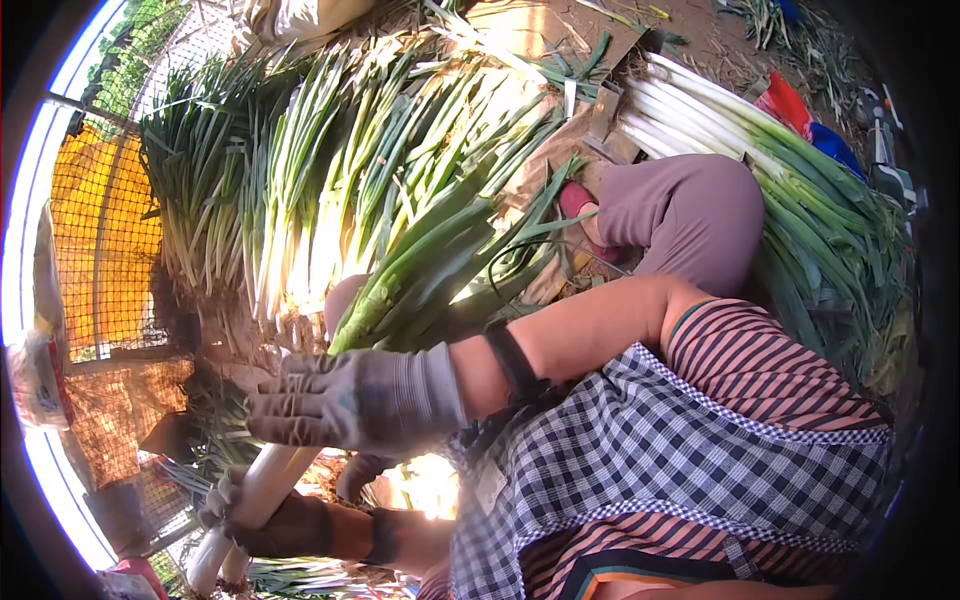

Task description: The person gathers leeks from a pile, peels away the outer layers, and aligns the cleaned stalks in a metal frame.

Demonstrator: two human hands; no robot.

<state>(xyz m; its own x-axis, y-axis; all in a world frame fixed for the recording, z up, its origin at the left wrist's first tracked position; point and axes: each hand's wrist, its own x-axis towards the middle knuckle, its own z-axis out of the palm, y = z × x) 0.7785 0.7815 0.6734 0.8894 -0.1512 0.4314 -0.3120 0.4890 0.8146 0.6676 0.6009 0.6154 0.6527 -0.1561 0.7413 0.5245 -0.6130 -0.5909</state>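
A bundle of long green onions [275, 480] slants through both my hands, white stems at the lower left and green leaves at the upper right. My right hand [350, 400], in a grey glove with a brownish palm side, lies across the stems with its fingers closed over them. Lower down, my left hand [270, 518], in a dark glove, grips the white part nearer the root end. The root tips are partly cut off by the dark rim. Leaves of the bundle rest over my lap, close to my bent right knee [710, 205].
Several unpeeled green onions [340, 170] with soil-covered roots lie in a row ahead. White-stemmed cleaned onions [690, 115] are piled at the right. A metal fitting [605, 110] stands beside that pile. Yellow mesh [105, 230] borders the left; red and blue material [785, 105] lies at the back right.
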